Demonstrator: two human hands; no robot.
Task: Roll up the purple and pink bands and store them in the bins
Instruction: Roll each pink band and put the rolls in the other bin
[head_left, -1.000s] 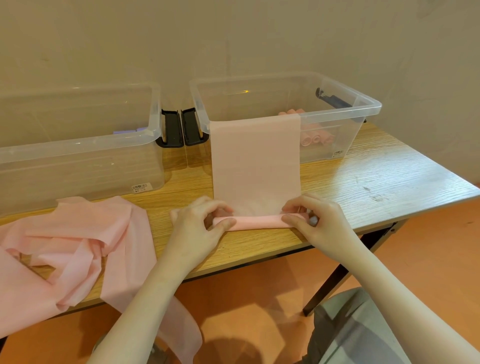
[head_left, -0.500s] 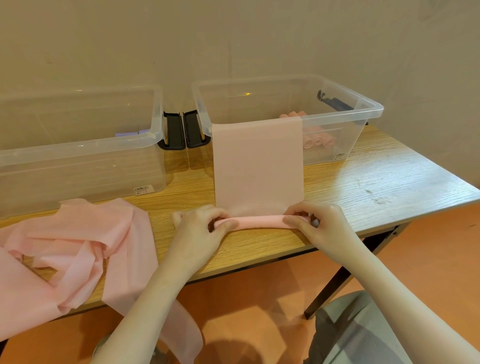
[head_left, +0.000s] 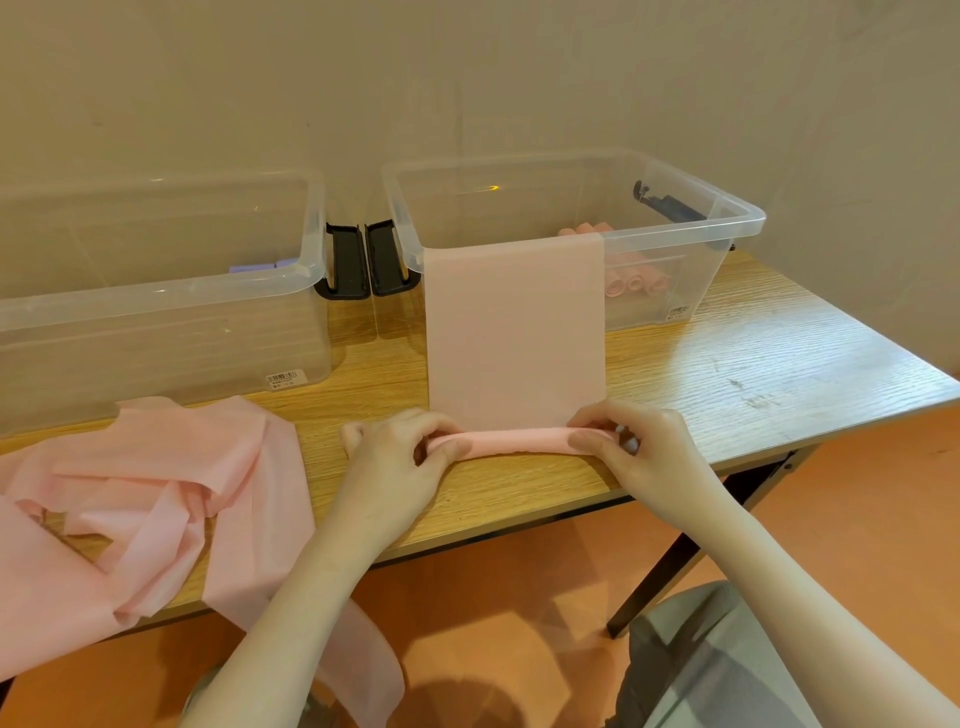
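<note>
Bare forearms, grey checked trousers.

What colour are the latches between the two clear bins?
Black, both latches, seen clearly in the head view.

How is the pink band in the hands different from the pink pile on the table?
The band lies flat and smooth, its near end rolled between the left hand and right hand; the pile is crumpled and untouched. The band's far end drapes over the right bin; the pile hangs off the table edge instead. Both are the same thin pink material.
</note>
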